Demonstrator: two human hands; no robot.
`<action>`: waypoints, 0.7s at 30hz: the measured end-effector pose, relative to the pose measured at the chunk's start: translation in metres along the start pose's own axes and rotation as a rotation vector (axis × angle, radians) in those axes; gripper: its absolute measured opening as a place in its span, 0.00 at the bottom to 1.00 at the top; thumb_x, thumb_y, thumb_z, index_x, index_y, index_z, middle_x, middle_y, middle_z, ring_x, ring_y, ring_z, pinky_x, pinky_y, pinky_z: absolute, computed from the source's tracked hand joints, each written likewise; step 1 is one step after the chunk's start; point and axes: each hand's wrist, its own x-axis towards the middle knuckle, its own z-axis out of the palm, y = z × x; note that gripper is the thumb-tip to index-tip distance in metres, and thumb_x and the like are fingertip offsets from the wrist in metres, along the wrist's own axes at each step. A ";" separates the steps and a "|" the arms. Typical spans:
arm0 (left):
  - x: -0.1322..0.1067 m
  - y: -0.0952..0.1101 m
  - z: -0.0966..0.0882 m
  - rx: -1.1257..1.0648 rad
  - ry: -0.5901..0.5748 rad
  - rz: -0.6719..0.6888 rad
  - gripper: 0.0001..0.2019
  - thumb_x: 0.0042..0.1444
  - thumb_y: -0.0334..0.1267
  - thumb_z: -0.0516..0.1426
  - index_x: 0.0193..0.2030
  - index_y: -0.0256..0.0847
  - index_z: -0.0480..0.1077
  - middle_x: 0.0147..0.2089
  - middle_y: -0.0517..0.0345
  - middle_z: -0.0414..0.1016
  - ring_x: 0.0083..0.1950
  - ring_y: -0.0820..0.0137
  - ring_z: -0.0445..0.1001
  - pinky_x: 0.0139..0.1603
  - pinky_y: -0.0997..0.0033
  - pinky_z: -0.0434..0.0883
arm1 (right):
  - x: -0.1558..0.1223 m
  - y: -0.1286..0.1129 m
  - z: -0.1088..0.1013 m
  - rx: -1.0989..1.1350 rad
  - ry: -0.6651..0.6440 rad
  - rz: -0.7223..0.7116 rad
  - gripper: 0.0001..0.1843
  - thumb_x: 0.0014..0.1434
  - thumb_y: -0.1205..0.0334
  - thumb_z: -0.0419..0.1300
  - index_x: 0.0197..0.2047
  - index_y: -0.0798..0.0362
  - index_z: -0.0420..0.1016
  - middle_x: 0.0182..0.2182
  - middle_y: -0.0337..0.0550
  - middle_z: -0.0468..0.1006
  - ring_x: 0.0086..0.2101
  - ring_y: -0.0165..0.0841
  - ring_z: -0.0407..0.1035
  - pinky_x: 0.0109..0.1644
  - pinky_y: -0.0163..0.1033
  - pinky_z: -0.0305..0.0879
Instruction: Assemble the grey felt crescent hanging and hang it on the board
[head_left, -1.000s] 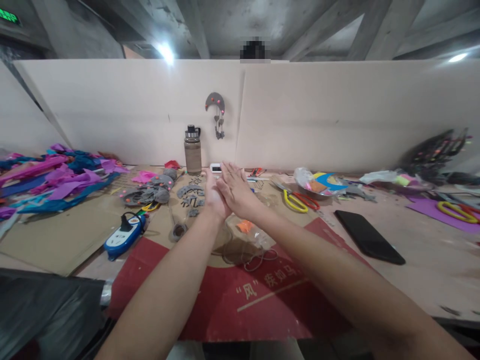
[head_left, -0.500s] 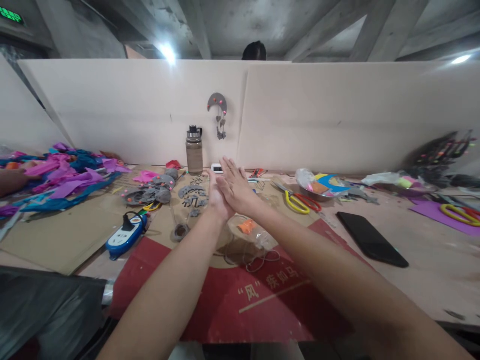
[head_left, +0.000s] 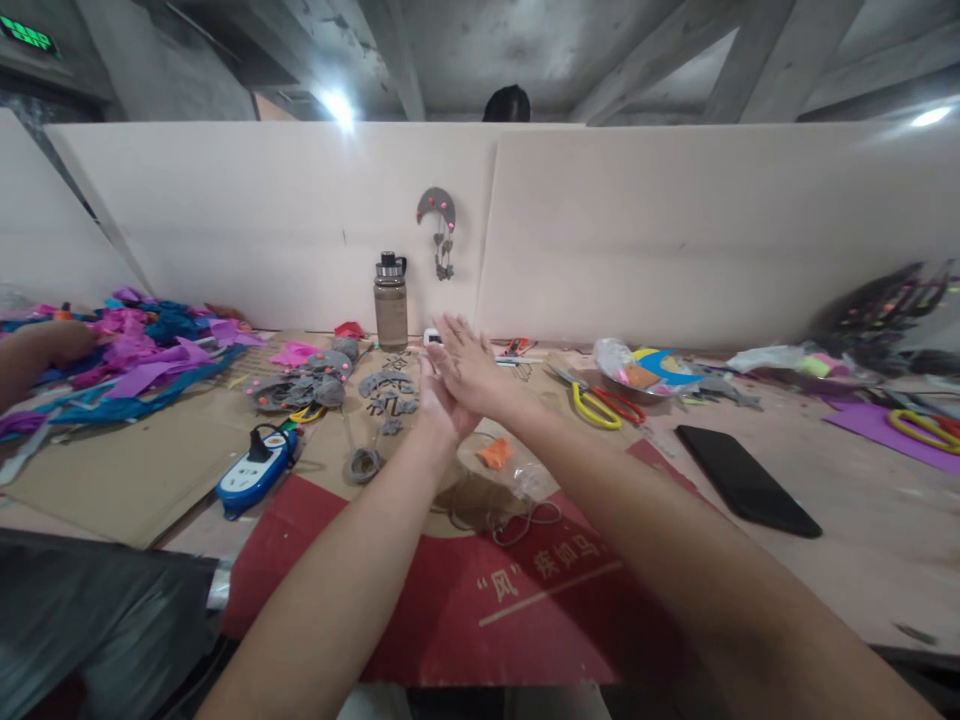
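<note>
My left hand (head_left: 442,400) and my right hand (head_left: 466,372) are pressed palm to palm above the middle of the table. Both have their fingers stretched out, the right lying across the left and covering most of it. Anything between the palms is hidden. Below them, an orange lump (head_left: 495,454) lies by a clear crumpled plastic wrap (head_left: 529,478) and a loop of thin cord (head_left: 525,522). Left of the hands are flat grey cut-out pieces (head_left: 386,384) and a small grey ring-shaped piece (head_left: 364,463).
Behind stand a water bottle (head_left: 391,305) and a white partition with a grey moon ornament (head_left: 437,205). Yellow-handled scissors (head_left: 596,408) and a black phone (head_left: 746,480) lie right. A blue-white power strip (head_left: 255,472) and colourful fabric scraps (head_left: 161,360), with another person's hand (head_left: 64,342), are left.
My right hand has slid slightly over the left, the palms staying together. At the left, the other person's hand has moved further in over the fabric scraps.
</note>
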 end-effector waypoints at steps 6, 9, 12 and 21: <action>0.007 0.002 -0.013 -0.223 0.125 -0.103 0.36 0.61 0.61 0.37 0.49 0.31 0.69 0.48 0.36 0.75 0.48 0.60 0.75 0.43 0.65 0.75 | -0.013 0.035 -0.016 0.491 0.308 0.088 0.29 0.64 0.41 0.42 0.54 0.52 0.68 0.53 0.52 0.71 0.55 0.39 0.63 0.59 0.50 0.58; 0.007 0.003 -0.014 -0.209 0.109 -0.086 0.36 0.59 0.63 0.37 0.50 0.32 0.69 0.44 0.38 0.76 0.44 0.60 0.77 0.40 0.63 0.75 | -0.028 0.037 -0.017 0.531 0.363 0.140 0.24 0.63 0.43 0.46 0.48 0.52 0.70 0.47 0.50 0.74 0.49 0.36 0.68 0.54 0.46 0.63; 0.007 0.006 -0.013 -0.163 0.106 -0.093 0.37 0.58 0.64 0.37 0.49 0.33 0.69 0.41 0.40 0.76 0.41 0.61 0.77 0.39 0.63 0.75 | -0.038 0.034 -0.017 0.507 0.344 0.141 0.21 0.64 0.46 0.47 0.48 0.52 0.69 0.46 0.50 0.75 0.47 0.36 0.69 0.53 0.45 0.64; 0.000 -0.003 -0.005 -0.057 0.018 -0.113 0.32 0.59 0.62 0.41 0.49 0.38 0.72 0.47 0.42 0.76 0.53 0.56 0.73 0.51 0.57 0.71 | -0.026 0.021 -0.012 0.106 0.150 -0.110 0.37 0.64 0.40 0.36 0.66 0.57 0.53 0.66 0.54 0.55 0.66 0.41 0.44 0.67 0.53 0.44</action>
